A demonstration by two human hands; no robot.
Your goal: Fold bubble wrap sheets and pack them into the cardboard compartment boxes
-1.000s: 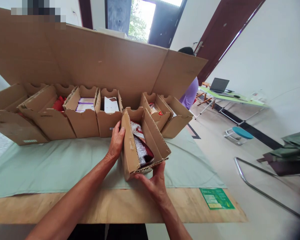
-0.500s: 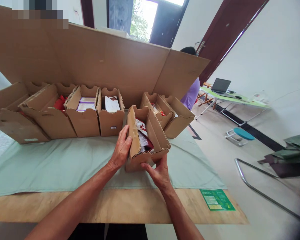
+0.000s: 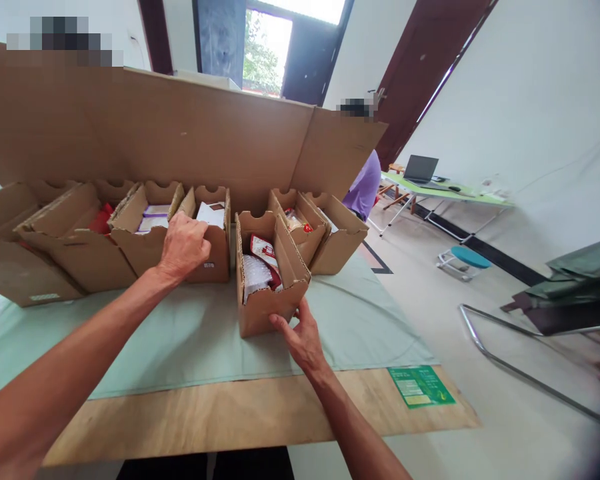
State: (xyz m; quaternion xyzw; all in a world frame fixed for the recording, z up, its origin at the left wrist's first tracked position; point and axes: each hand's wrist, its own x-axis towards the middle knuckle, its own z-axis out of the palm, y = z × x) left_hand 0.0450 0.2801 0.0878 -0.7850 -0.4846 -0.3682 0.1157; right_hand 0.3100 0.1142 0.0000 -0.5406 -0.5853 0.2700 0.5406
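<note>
A small open cardboard box (image 3: 260, 312) stands on the pale green cloth (image 3: 180, 340), pulled forward out of a row of like boxes. It holds a red-and-white packet and bubble wrap. My right hand (image 3: 300, 337) rests against its near right corner, fingers spread on the cardboard. My left hand (image 3: 184, 247) is curled over the front rim of another box (image 3: 215, 250) in the row, which holds a white carton.
More open boxes (image 3: 80, 250) with red and purple-white packs line the left, two more (image 3: 330, 233) the right. A tall cardboard sheet (image 3: 180, 133) stands behind. A person in purple (image 3: 364, 190) sits beyond it. Wooden table edge (image 3: 230, 427), green sticker (image 3: 420, 387), metal chair frame (image 3: 525, 373).
My left hand left the pulled-out box and moved up-left to the neighbouring box's rim. The pulled-out box went from tilted to standing flat; my right hand stayed at its near corner.
</note>
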